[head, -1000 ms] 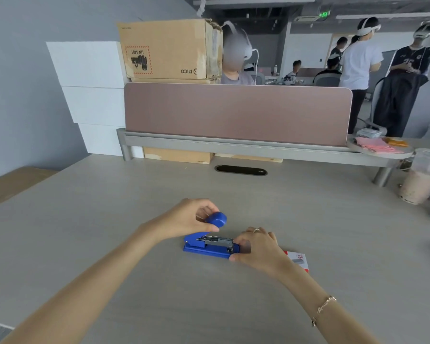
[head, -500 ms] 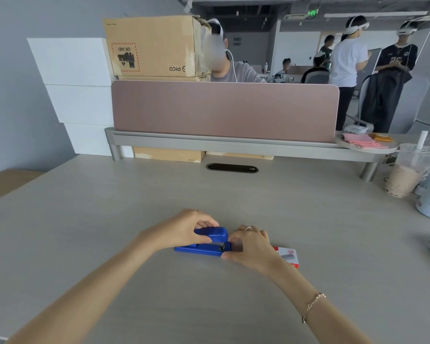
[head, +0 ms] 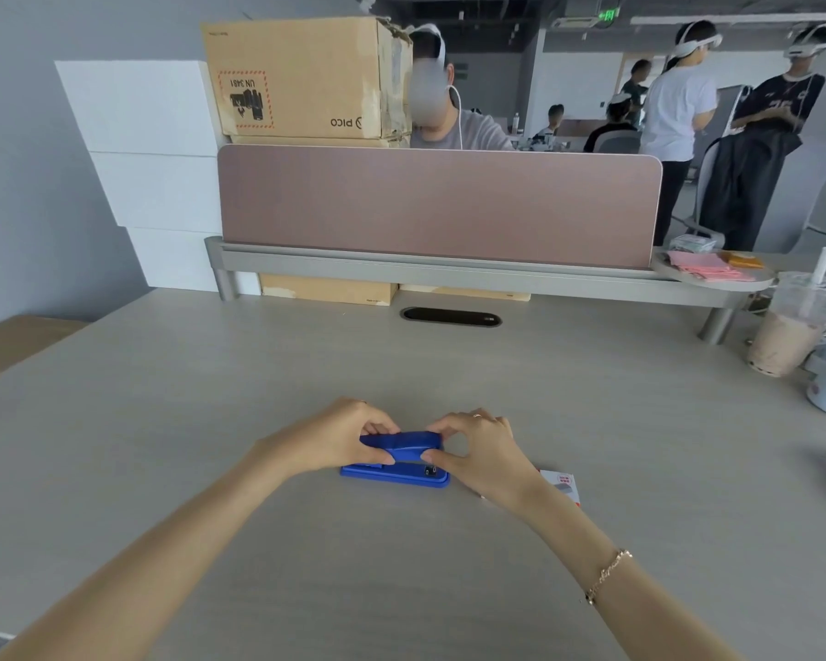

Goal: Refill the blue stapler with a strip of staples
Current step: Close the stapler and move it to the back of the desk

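The blue stapler lies on the table at six o'clock of the view, lid down. Left hand and right hand pinch its top — fingers closed on it. Closing step, seemingly; next, press until it latches — loading unseen.

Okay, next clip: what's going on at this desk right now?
A person sits at a pale desk with both hands on a blue stapler that lies flat on it. The left hand grips the stapler's rear half, and the right hand pinches its front end. The top arm is down over the base, so the stapler looks closed. A small red and white staple box lies on the desk just behind the right wrist. No loose staple strip is visible.
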A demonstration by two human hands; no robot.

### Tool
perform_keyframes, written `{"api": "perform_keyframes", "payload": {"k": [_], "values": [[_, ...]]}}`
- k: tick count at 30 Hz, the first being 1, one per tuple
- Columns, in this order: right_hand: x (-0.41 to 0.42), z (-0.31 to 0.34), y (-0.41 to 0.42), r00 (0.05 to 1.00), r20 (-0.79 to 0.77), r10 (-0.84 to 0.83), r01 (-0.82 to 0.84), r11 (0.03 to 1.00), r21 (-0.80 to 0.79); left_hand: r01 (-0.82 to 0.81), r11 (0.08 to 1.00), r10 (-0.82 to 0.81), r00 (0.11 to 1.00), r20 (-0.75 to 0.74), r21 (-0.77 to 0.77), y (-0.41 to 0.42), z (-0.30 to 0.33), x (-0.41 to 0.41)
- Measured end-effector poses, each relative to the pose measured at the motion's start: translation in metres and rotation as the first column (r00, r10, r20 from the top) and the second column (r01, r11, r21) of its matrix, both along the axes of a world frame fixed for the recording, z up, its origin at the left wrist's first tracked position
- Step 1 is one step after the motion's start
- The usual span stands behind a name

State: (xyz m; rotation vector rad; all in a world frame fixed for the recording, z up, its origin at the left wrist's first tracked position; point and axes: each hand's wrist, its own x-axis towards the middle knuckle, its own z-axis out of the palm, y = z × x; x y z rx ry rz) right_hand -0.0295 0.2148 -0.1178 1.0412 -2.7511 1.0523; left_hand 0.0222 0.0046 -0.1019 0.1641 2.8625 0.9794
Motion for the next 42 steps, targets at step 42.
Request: {"api": "perform_keyframes", "payload": {"k": [42], "values": [[0.002, -0.008, 0.004, 0.983, 0.185, 0.002, -0.028, 0.990, 0.140, -0.094, 0.987, 0.101, 0.993, -0.056, 0.130, -0.027, -0.028, 0.015]]}}
